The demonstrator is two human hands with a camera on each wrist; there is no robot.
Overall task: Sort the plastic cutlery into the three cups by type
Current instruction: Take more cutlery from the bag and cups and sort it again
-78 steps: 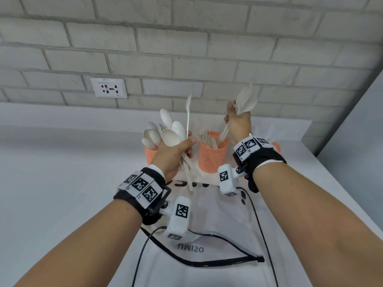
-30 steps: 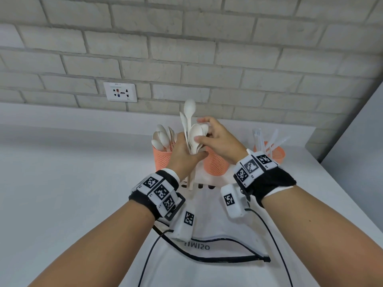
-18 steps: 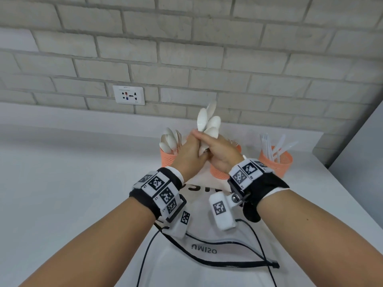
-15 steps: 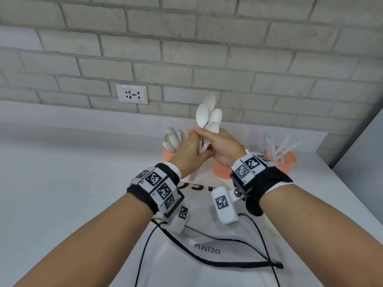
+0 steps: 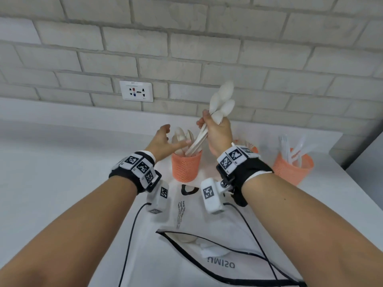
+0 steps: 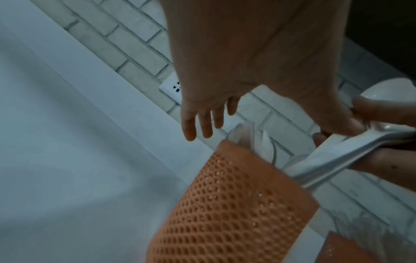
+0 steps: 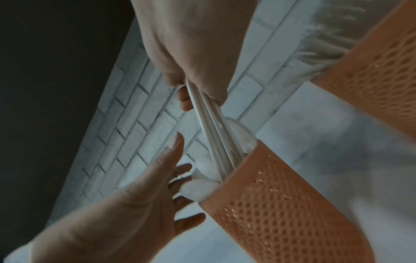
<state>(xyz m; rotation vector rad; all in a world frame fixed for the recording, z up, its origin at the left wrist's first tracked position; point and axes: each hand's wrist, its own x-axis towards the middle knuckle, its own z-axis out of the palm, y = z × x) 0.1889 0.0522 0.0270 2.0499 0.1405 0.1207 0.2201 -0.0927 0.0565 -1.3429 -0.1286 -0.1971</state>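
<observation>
My right hand (image 5: pixel 209 126) grips a bundle of white plastic spoons (image 5: pixel 222 100), bowls up and tilted to the right. Their handles (image 7: pixel 213 128) slant down into the left orange mesh cup (image 5: pixel 186 166), which holds more spoons. My left hand (image 5: pixel 172 137) hovers with spread fingers (image 6: pixel 202 124) just left of that cup's rim and holds nothing. The middle cup (image 5: pixel 247 147) is mostly hidden behind my right wrist; blurred forks (image 7: pixel 326 35) stick out of it. The right cup (image 5: pixel 292 168) holds clear knives.
A white drawstring bag (image 5: pixel 207 235) with a black cord lies on the white table (image 5: pixel 62 172) in front of the cups, with some white pieces inside. A brick wall with a socket (image 5: pixel 136 91) stands close behind the cups. A wall corner closes the right side.
Both hands held the spoon bundle together half a second ago. My left hand has let go and opened; my right hand now holds the bundle alone, handles down in the left cup.
</observation>
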